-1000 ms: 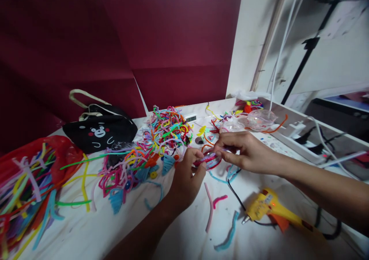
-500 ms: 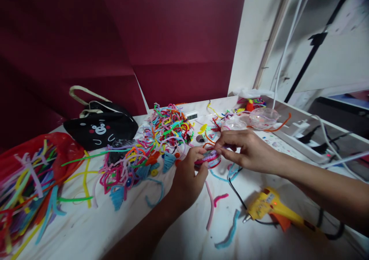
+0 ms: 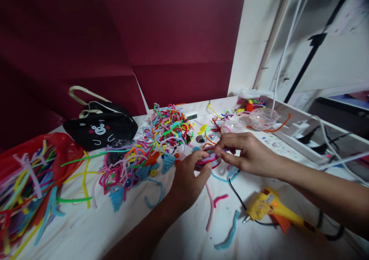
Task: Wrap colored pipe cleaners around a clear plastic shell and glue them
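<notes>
Between my two hands is a small rounded craft piece, edged in pink and lilac pipe cleaner. My left hand grips its near left side between thumb and fingers. The fingertips of my right hand pinch its right upper edge, and they partly hide it. Below the hands lie a pale pink pipe cleaner, a short hot-pink piece and a bent light-blue strip. A yellow glue gun rests under my right forearm, its nozzle toward the left.
A heap of colourful pipe cleaners lies behind my hands. On the left are a black bag and a red bag full of pipe cleaners. Clear plastic bowls stand at the back right, beside a white tray of cables.
The craft piece has tilted flatter between my hands, so less of its face shows. Both hands keep their hold in nearly the same place.
</notes>
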`<move>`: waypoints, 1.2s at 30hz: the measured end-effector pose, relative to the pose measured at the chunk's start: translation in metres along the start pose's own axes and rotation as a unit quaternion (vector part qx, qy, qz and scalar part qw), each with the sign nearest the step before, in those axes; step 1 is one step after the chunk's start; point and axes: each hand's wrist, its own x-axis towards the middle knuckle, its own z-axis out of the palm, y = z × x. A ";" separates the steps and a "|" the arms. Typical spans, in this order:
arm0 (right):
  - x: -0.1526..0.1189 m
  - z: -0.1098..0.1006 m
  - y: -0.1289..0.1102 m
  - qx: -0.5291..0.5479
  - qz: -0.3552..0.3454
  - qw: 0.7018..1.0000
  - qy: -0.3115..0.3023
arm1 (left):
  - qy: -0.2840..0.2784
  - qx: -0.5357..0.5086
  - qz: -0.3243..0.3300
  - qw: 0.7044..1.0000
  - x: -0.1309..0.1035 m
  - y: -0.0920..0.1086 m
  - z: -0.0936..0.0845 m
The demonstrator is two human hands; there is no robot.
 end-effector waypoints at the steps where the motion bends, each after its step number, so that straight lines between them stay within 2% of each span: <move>1: 0.000 0.001 0.001 -0.007 -0.003 1.000 -0.003 | 0.001 0.003 -0.001 1.000 0.000 0.000 0.000; 14: -0.001 0.011 0.000 -0.078 -0.083 0.993 -0.006 | -0.007 0.010 -0.023 1.000 0.001 0.003 0.000; 21: 0.002 0.009 -0.004 -0.082 -0.096 0.992 -0.001 | 0.022 0.003 -0.024 0.999 0.002 0.008 -0.003; 24: 0.001 -0.003 -0.001 -0.046 -0.072 0.996 0.006 | 0.033 -0.003 -0.015 0.999 0.003 0.011 -0.006; 29: -0.002 -0.022 0.000 0.000 0.005 1.000 0.009 | 0.046 -0.002 0.006 0.999 0.004 0.012 -0.008; 36: 0.002 -0.029 0.001 0.079 0.081 0.993 -0.017 | 0.050 0.006 0.037 0.998 0.004 0.010 -0.008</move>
